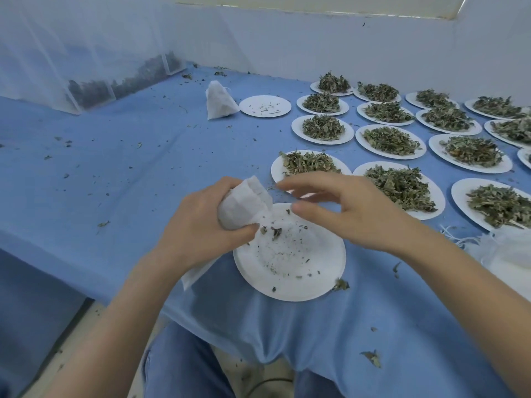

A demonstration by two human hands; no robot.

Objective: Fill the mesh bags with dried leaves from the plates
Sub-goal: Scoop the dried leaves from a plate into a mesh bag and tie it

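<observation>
My left hand (198,222) grips a white mesh bag (244,205) by its body, its mouth pointing up and right over a white paper plate (290,271). That plate holds only crumbs and a few leaf bits. My right hand (344,208) hovers just right of the bag's mouth, fingers loosely spread and thumb extended, holding nothing I can see. A filled, closed mesh bag (219,100) stands farther back on the blue cloth. Several plates heaped with dried leaves (402,188) spread across the right side.
An emptied plate (265,106) lies beside the filled bag. A pile of unused mesh bags with strings (500,248) sits at the right edge. White netting over clear boxes of leaves (94,87) lines the back left. The blue cloth (115,173) carries scattered leaf crumbs.
</observation>
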